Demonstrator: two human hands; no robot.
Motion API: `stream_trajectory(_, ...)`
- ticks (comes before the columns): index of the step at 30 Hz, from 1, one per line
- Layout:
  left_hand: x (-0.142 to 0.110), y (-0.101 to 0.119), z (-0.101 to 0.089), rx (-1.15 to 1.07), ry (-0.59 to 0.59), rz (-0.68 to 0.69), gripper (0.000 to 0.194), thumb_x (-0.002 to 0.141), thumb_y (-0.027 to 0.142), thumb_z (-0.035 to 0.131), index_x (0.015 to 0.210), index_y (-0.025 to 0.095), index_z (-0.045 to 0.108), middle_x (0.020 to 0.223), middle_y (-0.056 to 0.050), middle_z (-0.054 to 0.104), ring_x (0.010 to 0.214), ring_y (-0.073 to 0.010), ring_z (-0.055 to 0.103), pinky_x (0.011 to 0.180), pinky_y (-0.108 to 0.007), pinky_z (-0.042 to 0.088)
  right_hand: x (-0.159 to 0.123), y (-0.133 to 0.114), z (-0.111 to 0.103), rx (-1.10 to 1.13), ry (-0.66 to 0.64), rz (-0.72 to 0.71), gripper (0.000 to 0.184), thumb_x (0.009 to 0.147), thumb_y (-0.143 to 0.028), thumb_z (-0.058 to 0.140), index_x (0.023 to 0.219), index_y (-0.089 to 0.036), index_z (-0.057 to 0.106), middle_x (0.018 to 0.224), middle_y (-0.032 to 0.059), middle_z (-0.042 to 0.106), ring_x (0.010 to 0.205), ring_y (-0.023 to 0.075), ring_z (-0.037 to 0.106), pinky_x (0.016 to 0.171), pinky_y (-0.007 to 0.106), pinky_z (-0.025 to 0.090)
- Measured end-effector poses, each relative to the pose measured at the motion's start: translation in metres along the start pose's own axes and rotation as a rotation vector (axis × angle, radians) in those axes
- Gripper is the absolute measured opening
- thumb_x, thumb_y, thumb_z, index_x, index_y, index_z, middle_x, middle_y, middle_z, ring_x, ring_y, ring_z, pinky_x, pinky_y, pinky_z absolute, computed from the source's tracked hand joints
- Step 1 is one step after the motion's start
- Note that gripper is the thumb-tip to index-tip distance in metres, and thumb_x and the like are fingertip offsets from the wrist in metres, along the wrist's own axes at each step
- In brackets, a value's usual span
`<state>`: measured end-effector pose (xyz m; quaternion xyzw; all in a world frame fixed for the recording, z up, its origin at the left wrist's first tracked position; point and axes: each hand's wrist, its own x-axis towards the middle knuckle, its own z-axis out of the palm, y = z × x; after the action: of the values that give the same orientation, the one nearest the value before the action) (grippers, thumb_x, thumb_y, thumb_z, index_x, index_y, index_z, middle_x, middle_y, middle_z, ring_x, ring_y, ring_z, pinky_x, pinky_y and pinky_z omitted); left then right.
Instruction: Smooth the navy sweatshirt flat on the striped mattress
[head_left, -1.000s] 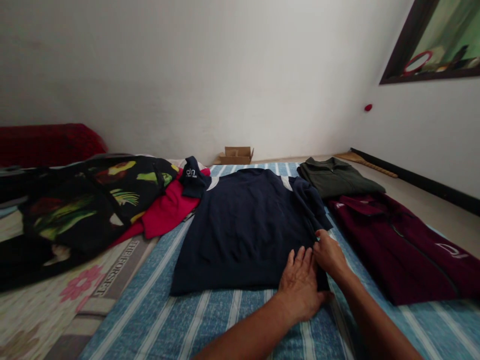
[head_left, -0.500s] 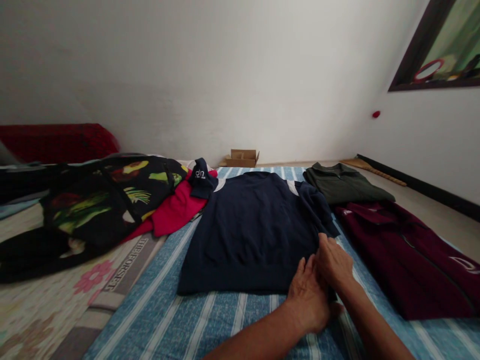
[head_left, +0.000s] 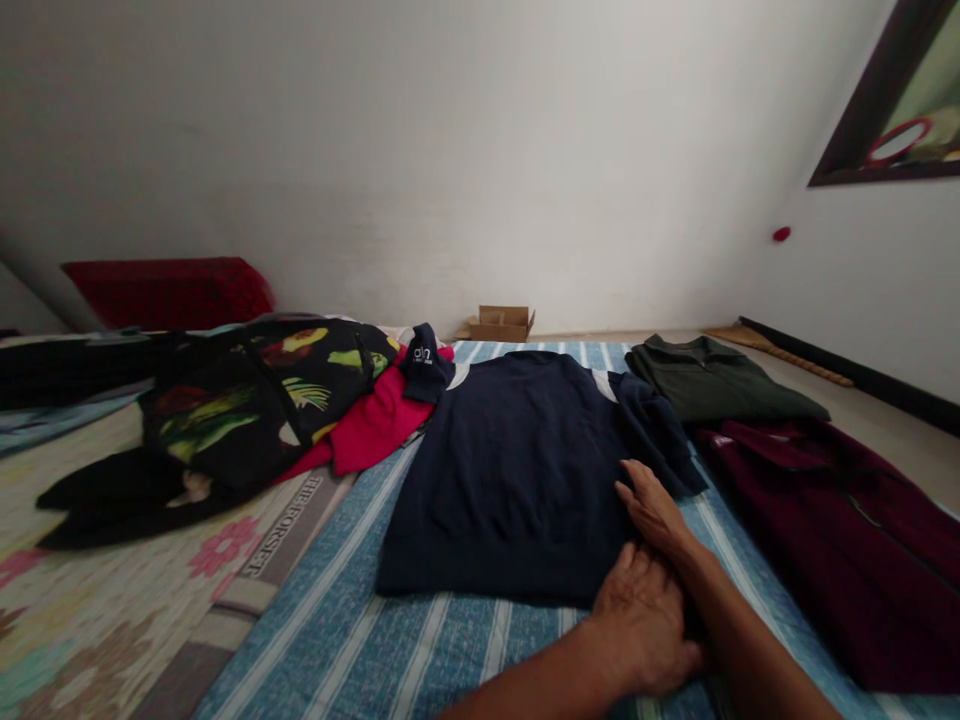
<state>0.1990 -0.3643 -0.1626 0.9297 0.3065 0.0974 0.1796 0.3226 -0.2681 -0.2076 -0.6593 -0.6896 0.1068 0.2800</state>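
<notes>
A dark navy sweatshirt point(head_left: 517, 470) lies spread on the blue striped sheet, with white shoulder patches and its hem towards me. Its right sleeve point(head_left: 660, 425) is bent down along the side. The left sleeve point(head_left: 425, 365), marked with white letters, sticks out over a red garment. My left hand point(head_left: 641, 615) rests flat over the near right corner of the hem, thumb apart, and its palm side is hidden. Just beyond it, my right hand point(head_left: 654, 508) lies on the right side edge with fingers stretched out.
A folded maroon top point(head_left: 825, 550) and a folded dark green top point(head_left: 724, 380) lie to the right. At left are a black patterned garment point(head_left: 247, 400) and the red garment point(head_left: 382, 425). Behind stands an open cardboard box point(head_left: 502, 325) by the wall.
My right hand has slid up and left onto the sweatshirt's side, its fingers now straighter. My left hand stays by the hem corner. The whole view has shifted slightly.
</notes>
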Motion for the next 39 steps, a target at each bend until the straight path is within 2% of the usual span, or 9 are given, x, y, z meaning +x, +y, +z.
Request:
stream_trajectory(3, -0.005, -0.009, -0.021, 0.000, -0.059, 0.028, 0.051, 0.083, 0.046, 0.050, 0.118, 0.009, 0.054, 0.121, -0.016, 0.058, 0.118, -0.0266, 0.048, 0.104, -0.042, 0.033, -0.003, 0.005, 0.005, -0.015, 0.032, -0.038, 0.044, 0.088, -0.029, 0.036, 0.125, -0.010, 0.049, 0.132, 0.0161, 0.048, 0.124, 0.0243, 0.043, 0.105, 0.040, 0.033)
stream_trajectory(5, -0.013, -0.026, -0.040, 0.006, -0.005, 0.003, 0.034, 0.087, 0.037, 0.046, 0.109, 0.015, 0.058, 0.113, -0.010, 0.063, 0.113, -0.0219, 0.053, 0.101, -0.039, 0.036, -0.004, 0.005, 0.006, -0.029, 0.044, -0.051, 0.044, 0.088, -0.029, 0.035, 0.125, -0.010, 0.049, 0.132, 0.0166, 0.048, 0.124, 0.0244, 0.043, 0.106, 0.040, 0.033)
stream_trajectory(8, -0.032, -0.071, -0.069, 0.140, 0.252, -0.276, 0.033, 0.088, 0.028, 0.044, 0.117, 0.016, 0.054, 0.130, -0.010, 0.054, 0.128, -0.0220, 0.040, 0.105, -0.041, 0.031, -0.004, 0.005, 0.007, -0.049, 0.048, -0.053, 0.043, 0.087, -0.029, 0.037, 0.124, -0.011, 0.050, 0.131, 0.0163, 0.048, 0.123, 0.0248, 0.044, 0.105, 0.041, 0.034)
stream_trajectory(10, -0.050, -0.106, -0.085, 0.260, 0.353, -0.514, 0.037, 0.090, 0.027, 0.039, 0.122, 0.013, 0.051, 0.135, -0.014, 0.049, 0.132, -0.0235, 0.035, 0.107, -0.042, 0.029, -0.005, 0.004, 0.007, -0.069, 0.042, -0.053, 0.044, 0.088, -0.031, 0.037, 0.124, -0.010, 0.051, 0.131, 0.0171, 0.048, 0.123, 0.0256, 0.044, 0.104, 0.041, 0.035)
stream_trajectory(12, -0.070, -0.138, -0.098, 0.353, 0.361, -0.763, 0.045, 0.092, 0.031, 0.034, 0.128, 0.008, 0.046, 0.139, -0.018, 0.043, 0.133, -0.0264, 0.033, 0.107, -0.042, 0.027, -0.005, 0.004, 0.008, -0.107, 0.029, -0.049, 0.045, 0.089, -0.033, 0.037, 0.124, -0.009, 0.050, 0.132, 0.0177, 0.047, 0.124, 0.0260, 0.043, 0.104, 0.040, 0.034)
stream_trajectory(14, -0.088, -0.163, -0.105, 0.351, 0.291, -0.971, 0.052, 0.093, 0.035, 0.030, 0.133, 0.005, 0.040, 0.142, -0.020, 0.038, 0.134, -0.0288, 0.030, 0.106, -0.044, 0.027, -0.005, 0.003, 0.008, -0.156, 0.012, -0.041, 0.048, 0.089, -0.035, 0.037, 0.126, -0.007, 0.049, 0.133, 0.0186, 0.046, 0.125, 0.0265, 0.041, 0.105, 0.039, 0.033)
stream_trajectory(16, -0.102, -0.178, -0.108, 0.317, 0.224, -1.033, 0.057, 0.093, 0.039, 0.027, 0.137, 0.005, 0.036, 0.146, -0.019, 0.032, 0.136, -0.0282, 0.025, 0.107, -0.043, 0.026, -0.005, 0.002, 0.009, -0.201, -0.007, -0.031, 0.052, 0.090, -0.038, 0.036, 0.128, -0.004, 0.047, 0.133, 0.0201, 0.045, 0.127, 0.0277, 0.039, 0.105, 0.039, 0.032)
stream_trajectory(24, -0.107, -0.197, -0.110, 0.382, 0.263, -1.205, 0.057, 0.092, 0.046, 0.022, 0.136, 0.017, 0.041, 0.147, -0.015, 0.031, 0.136, -0.0301, 0.025, 0.104, -0.050, 0.025, -0.004, -0.002, 0.011, -0.280, -0.029, 0.011, 0.065, 0.090, -0.051, 0.035, 0.131, -0.001, 0.045, 0.136, 0.0226, 0.042, 0.129, 0.0313, 0.035, 0.105, 0.041, 0.029)
stream_trajectory(39, -0.115, -0.211, -0.125, 0.397, 0.252, -1.307, 0.066, 0.089, 0.054, 0.020, 0.138, 0.013, 0.038, 0.146, -0.018, 0.032, 0.135, -0.0307, 0.027, 0.103, -0.051, 0.026, -0.005, -0.019, 0.007, -0.362, -0.056, 0.085, 0.072, 0.090, -0.057, 0.031, 0.135, -0.002, 0.042, 0.141, 0.0218, 0.037, 0.132, 0.0329, 0.031, 0.107, 0.040, 0.025)
